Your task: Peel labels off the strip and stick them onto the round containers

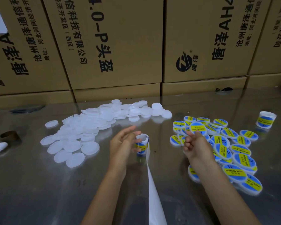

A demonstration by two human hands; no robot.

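While many plain tubs (75,135) wait on the left, a big pile of labelled tubs (230,148) lies on the right, so lots is done and lots is left. Left hand (122,143), fingers loose and apart, touches the roll (142,144). Right hand (195,144) pinches one labelled tub (197,127).
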